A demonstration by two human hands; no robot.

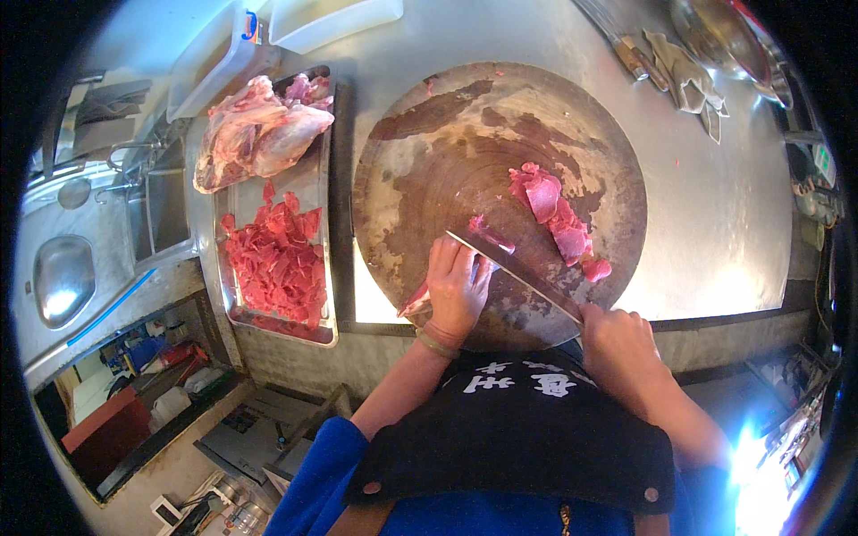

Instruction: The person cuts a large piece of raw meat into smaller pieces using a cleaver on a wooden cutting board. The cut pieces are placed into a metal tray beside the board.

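A long knife (516, 268) is gripped by its handle in my right hand (620, 342), near the front right of a round wooden chopping block (436, 161). Its blade slants up and left, the tip by the fingers of my left hand (456, 288). That hand presses down on a piece of raw meat (417, 300), which shows at the left of the palm and is partly hidden beneath it. Just beyond the blade lies a thin cut strip of meat (493, 236). Several red slices (553, 211) form a slanting row on the block's right side.
Left of the block, a metal tray (231, 288) holds a pile of sliced meat (278, 258) and a large bone-in joint (268, 134). Plastic tubs (328, 27) stand behind. Wooden-handled tools (630, 59), a cloth (684, 77) and a metal bowl (720, 40) lie at back right.
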